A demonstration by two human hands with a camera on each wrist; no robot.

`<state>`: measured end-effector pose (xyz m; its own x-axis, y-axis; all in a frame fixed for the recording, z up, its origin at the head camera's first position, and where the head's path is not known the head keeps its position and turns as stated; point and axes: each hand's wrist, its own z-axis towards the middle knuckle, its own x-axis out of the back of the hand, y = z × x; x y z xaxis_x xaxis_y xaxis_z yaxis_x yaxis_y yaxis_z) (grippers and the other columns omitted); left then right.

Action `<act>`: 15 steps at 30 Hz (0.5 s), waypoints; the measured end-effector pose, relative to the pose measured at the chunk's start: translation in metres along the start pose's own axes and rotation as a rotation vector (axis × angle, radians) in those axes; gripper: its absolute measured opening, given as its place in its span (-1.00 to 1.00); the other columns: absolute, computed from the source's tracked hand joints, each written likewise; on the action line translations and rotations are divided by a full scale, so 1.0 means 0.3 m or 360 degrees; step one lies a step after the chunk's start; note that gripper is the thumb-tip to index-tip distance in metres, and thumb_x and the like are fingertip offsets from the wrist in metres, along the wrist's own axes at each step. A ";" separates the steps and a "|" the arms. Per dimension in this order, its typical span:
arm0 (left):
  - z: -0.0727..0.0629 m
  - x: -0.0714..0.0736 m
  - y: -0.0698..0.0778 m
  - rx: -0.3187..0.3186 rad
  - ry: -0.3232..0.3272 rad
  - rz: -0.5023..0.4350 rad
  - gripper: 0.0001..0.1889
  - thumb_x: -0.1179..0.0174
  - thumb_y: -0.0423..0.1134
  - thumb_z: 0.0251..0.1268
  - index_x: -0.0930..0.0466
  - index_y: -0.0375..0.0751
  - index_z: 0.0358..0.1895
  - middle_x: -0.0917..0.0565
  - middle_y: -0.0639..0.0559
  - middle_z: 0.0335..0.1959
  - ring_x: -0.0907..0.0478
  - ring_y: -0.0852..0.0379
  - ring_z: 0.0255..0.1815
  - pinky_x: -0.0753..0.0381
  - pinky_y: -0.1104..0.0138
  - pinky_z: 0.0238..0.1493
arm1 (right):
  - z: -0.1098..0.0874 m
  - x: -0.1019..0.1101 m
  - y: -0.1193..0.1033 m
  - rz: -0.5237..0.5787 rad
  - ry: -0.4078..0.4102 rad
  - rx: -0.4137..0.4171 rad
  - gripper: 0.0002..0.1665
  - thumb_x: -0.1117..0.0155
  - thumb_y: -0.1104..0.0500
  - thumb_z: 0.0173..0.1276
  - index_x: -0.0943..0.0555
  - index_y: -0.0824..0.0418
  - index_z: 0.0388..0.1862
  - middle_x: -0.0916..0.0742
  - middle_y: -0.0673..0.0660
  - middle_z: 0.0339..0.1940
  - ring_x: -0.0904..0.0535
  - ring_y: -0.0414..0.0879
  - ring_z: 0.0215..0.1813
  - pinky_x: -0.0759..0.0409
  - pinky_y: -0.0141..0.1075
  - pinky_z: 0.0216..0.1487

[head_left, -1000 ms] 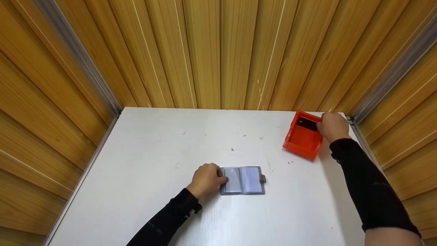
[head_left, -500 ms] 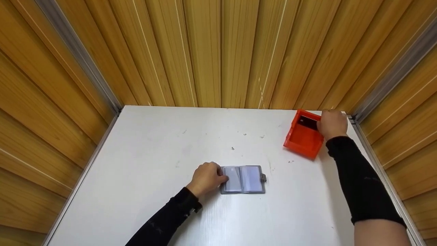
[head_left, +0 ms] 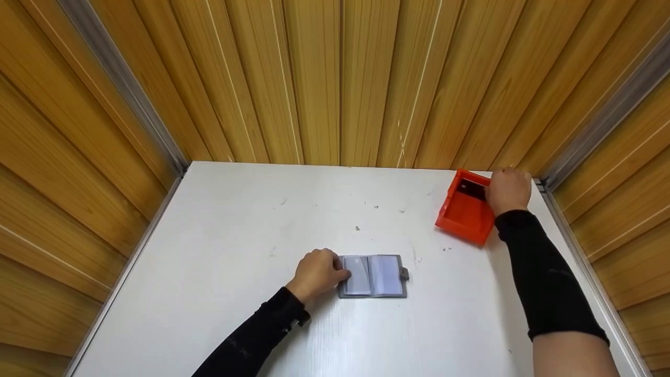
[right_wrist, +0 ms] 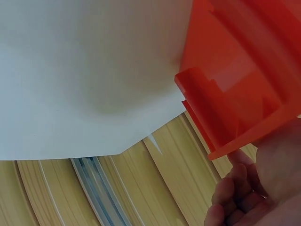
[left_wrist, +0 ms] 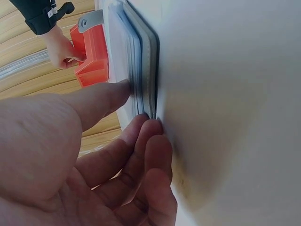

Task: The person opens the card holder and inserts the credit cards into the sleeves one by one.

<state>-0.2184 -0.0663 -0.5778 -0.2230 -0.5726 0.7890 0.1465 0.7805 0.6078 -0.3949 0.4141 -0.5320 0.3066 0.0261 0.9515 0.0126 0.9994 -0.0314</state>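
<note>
An open card holder [head_left: 386,275] with clear sleeves and a grey cover lies flat in the middle of the table, its snap tab pointing right. My left hand [head_left: 316,275] pinches its left edge, thumb on the sleeves; in the left wrist view the fingertips [left_wrist: 153,127] meet the cover's edge. Toward the back right, my right hand [head_left: 507,189] grips the rear right rim of a red plastic bin [head_left: 466,215]. A dark flat piece [head_left: 472,189] shows inside the bin at its rear wall. In the right wrist view the bin [right_wrist: 235,84] partly hides the hand.
The white table [head_left: 235,220] carries small dark scuff marks. Wood-patterned panels [head_left: 314,84] wall it in at the back and both sides, with metal posts [head_left: 602,110] at the rear corners.
My right forearm has swung slightly left while the hand keeps its grip on the bin. The bin, the card holder and my left hand have hardly moved.
</note>
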 end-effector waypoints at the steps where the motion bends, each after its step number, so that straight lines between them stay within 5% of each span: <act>1: 0.001 -0.001 0.000 0.0002 0.0000 0.0000 -0.72 -0.54 -0.05 0.33 -0.74 -0.03 -0.51 -0.67 0.20 -0.54 -0.51 0.19 -0.46 -0.46 0.32 -0.37 | -0.001 -0.002 0.001 0.0006 0.0001 -0.0004 -0.62 -0.39 0.23 0.43 -0.62 0.62 -0.11 -0.72 0.64 -0.12 -0.65 0.58 0.01 -0.47 0.29 0.10; 15: 0.002 -0.002 0.004 0.0029 -0.0037 -0.0004 -0.74 -0.55 -0.05 0.32 -0.77 -0.03 -0.47 -0.69 0.18 -0.52 -0.54 0.17 -0.41 -0.50 0.29 -0.32 | -0.003 0.004 0.005 0.0018 -0.0037 -0.0054 -0.66 -0.16 0.33 0.46 -0.60 0.66 -0.03 -0.70 0.69 -0.07 -0.63 0.62 0.05 -0.51 0.35 0.12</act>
<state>-0.2188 -0.0648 -0.5777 -0.2454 -0.5688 0.7850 0.1287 0.7835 0.6079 -0.3936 0.4156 -0.5312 0.2849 0.0380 0.9578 0.0419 0.9978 -0.0521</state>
